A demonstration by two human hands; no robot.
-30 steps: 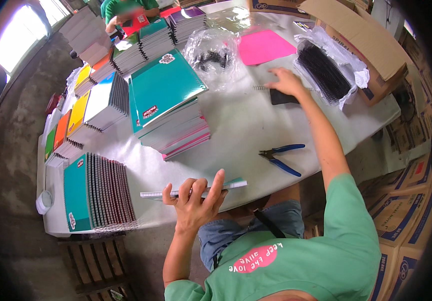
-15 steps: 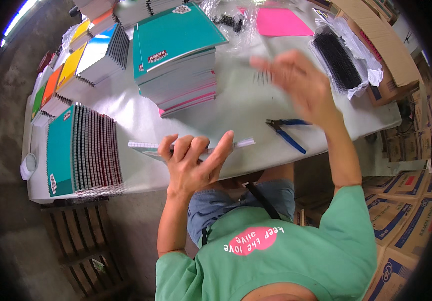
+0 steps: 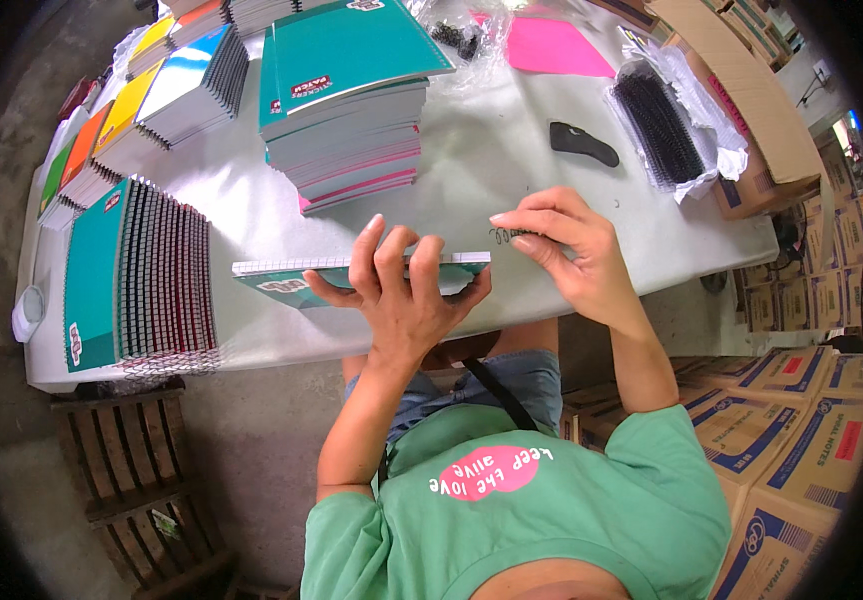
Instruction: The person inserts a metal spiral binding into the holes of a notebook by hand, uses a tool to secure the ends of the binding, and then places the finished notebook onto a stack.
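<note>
My left hand (image 3: 401,290) grips a teal-covered notebook (image 3: 286,287) on edge above the table's near side, its white page edges turned upward. The fingers lie over the far side and the thumb stays on the near side. Close to the notebook's right end, my right hand (image 3: 576,250) pinches a short black spiral coil (image 3: 503,237) between thumb and fingertips. The coil is apart from the notebook. Beyond both hands stands a tall stack of notebooks (image 3: 351,140) with a teal cover on top. A black curved object (image 3: 583,144) lies beyond my right hand.
Upright spiral notebooks (image 3: 166,290) stand at the left, with coloured notebook stacks (image 3: 191,90) behind. Black coils (image 3: 656,125) lie in white wrapping at the right, beside an open cardboard box (image 3: 751,110). A pink sheet (image 3: 556,47) lies at the back. Cartons (image 3: 791,420) are piled at lower right.
My right hand has come down and nearer to the notebook with the coil. The black curved object now shows; the blue-handled pliers no longer do. The notebook's page edge is turned more into view.
</note>
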